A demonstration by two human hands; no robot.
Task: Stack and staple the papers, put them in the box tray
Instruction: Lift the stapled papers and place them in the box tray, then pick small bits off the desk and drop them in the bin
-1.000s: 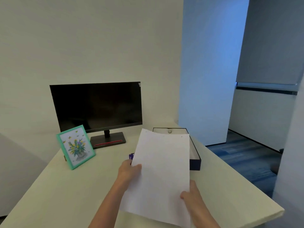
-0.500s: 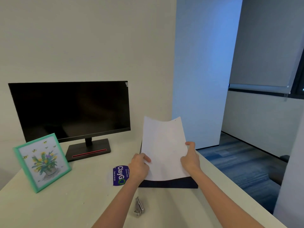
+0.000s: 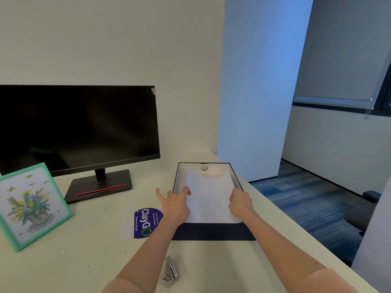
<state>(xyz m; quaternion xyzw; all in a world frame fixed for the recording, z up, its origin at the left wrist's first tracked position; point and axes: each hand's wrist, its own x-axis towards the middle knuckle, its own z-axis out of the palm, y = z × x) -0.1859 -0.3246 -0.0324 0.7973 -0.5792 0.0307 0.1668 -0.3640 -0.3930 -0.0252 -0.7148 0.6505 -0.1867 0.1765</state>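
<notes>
Two hands were on the papers (image 3: pixel 209 197), which lay inside the navy box tray (image 3: pixel 213 231) at right-centre of the bench (image 3: pixel 84 256). Going left to right: framed flower picture (image 3: pixel 31 206) stood propped at the far left, tilted back on its stand. Monitor (image 3: pixel 78 127) behind it, dark, base with a red strip. Purple ClayGo sticker (image 3: pixel 146 223) was stuck flat on the bench, just beside the tray's left wall, partly under the left wrist. Small silver stapler (image 3: pixel 171 273) lay near the front edge, between the forearms, untouched, so probably done with. Staple itself too small to see.

Left hand (image 3: pixel 176 205) rested over the tray's left wall, fingers spread apart and flat, fingertips on the left edge of the sheets, thumb sticking out; grip loose, pressing rather than pinching. Right hand (image 3: pixel 240 205) had its fingers curled onto the right edge; grip looked together on the paper edge, but whether it pinched or only pushed, cannot tell.

Papers sat roughly square in the tray, below a small round spot (image 3: pixel 204 168) near the far wall. Hands at both edges likely to centre and flatten the stack. Judged: placing step, nearly finished; only release left.
</notes>
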